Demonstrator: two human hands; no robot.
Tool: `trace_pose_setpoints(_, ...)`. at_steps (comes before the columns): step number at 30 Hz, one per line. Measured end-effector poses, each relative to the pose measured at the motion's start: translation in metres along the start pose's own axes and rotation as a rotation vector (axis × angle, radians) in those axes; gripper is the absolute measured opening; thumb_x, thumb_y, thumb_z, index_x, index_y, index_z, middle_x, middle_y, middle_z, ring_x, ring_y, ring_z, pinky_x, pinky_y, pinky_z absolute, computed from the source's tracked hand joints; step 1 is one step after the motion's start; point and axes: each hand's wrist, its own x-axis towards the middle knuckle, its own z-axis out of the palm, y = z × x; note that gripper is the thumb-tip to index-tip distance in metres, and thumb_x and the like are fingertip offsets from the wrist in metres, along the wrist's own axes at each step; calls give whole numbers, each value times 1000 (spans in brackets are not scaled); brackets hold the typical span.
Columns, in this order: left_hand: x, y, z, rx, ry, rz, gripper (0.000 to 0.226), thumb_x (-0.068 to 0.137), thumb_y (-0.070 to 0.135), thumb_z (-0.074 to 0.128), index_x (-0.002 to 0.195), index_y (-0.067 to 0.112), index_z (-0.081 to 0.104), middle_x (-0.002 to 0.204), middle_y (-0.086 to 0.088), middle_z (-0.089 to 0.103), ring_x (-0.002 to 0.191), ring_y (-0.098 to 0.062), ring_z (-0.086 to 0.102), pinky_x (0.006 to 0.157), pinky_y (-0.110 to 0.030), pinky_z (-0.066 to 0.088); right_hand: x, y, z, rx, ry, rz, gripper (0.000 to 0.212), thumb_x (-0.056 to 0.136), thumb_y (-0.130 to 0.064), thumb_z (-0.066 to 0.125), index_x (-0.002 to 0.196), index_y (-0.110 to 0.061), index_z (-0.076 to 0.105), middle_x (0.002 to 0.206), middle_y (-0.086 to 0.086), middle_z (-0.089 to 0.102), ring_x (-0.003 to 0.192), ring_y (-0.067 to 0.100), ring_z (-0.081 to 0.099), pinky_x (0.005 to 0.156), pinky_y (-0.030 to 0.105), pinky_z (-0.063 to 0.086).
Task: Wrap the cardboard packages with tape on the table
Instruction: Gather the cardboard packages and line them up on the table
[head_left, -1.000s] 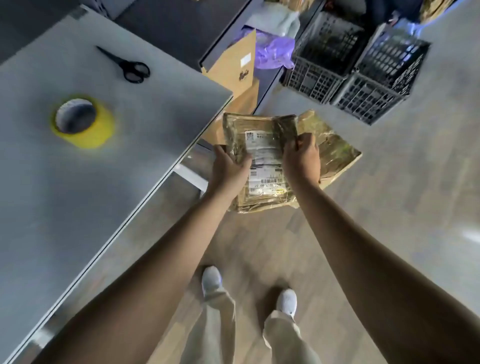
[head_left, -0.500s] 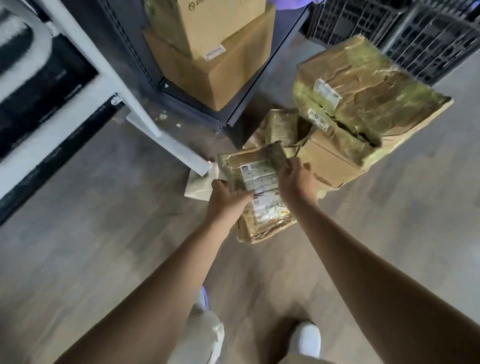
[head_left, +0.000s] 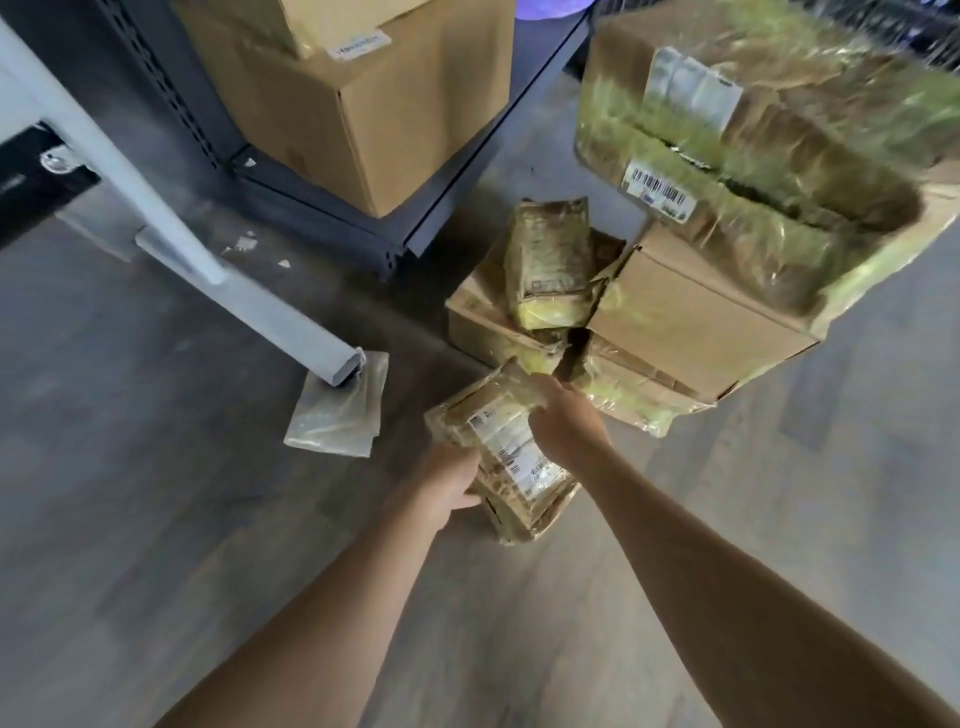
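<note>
Down low over the wooden floor, our left hand curls round the near left edge of a small taped package, and our right hand grips over its far end. So both hands are clamped on the same parcel, one at each end, arms stretched out. The package sits tilted between them with its white barcode label facing up. We cannot tell whether its lower corner touches the floor.

Just beyond the right hand we find a pile of wrapped packages. A flat box lies at the bottom left with a small packet standing on it, and a plain cardboard box sits beside that. A big parcel, shiny with yellowish tape, rides on top.

Off to the left, a clear plastic pouch lies flat on the floor, right at the foot of the white desk leg. Further back, a dark shelf carries two brown cartons, one stacked on the other.
</note>
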Motion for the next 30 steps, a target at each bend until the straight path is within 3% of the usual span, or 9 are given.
trace_pose_setpoints(3,1,8,3,174,-27,17,45,94,28,52,138,17,45,133,-5,53,113,-28,57,76,-35,56,3,1,-1,21,-25,-42,56,93,-9,40,142,-35,40,144,10,44,111,27,57,68,24,47)
trace_pose_setpoints(5,-4,20,4,366,111,117,52,92,29,49,139,7,43,135,-9,52,120,-30,54,91,-37,51,2,-4,-9,59,-6,-82,48,96,-13,41,140,-31,43,140,8,48,111,25,57,76,25,46)
trace_pose_setpoints(7,-14,41,4,454,273,191,58,88,26,51,137,-1,39,134,-14,52,119,-32,54,88,-35,49,-2,-13,-24,135,55,-92,42,98,-17,42,139,-26,46,136,4,52,102,19,58,69,22,46)
trace_pose_setpoints(9,-30,66,7,391,279,236,56,91,22,52,140,0,34,134,-15,50,116,-33,55,86,-36,50,-6,-21,-40,224,138,-107,38,99,-18,41,135,-23,49,129,1,58,86,11,58,60,18,47)
trace_pose_setpoints(14,-83,129,26,99,195,398,14,94,12,45,104,16,54,87,-1,56,72,-10,53,79,-35,54,-30,-52,-96,391,285,-202,30,101,-20,41,128,-21,54,111,0,66,71,4,56,54,7,40)
trace_pose_setpoints(18,-133,177,55,6,119,444,20,98,18,45,117,15,54,115,-6,58,97,-17,62,70,-28,58,-52,-74,-156,437,442,-238,27,98,-17,46,122,-15,59,108,2,68,86,14,61,64,16,38)
trace_pose_setpoints(21,-158,209,80,-61,37,381,22,97,30,50,111,17,60,115,-10,64,99,-21,65,63,-28,59,-65,-82,-205,440,579,-251,25,93,-10,48,115,-11,62,102,3,68,89,18,60,70,21,39)
trace_pose_setpoints(26,-179,248,125,-65,-70,237,56,88,57,58,122,12,57,118,-6,59,103,-24,62,67,-33,61,-69,-66,-265,285,758,-188,28,86,-5,48,109,-9,65,104,9,66,99,29,57,84,33,42)
trace_pose_setpoints(30,-178,259,159,-25,-87,149,68,80,67,60,126,17,51,111,0,47,114,-28,53,74,-39,59,-64,-34,-282,211,731,29,28,89,-11,46,111,-11,63,110,10,62,108,31,50,87,42,44)
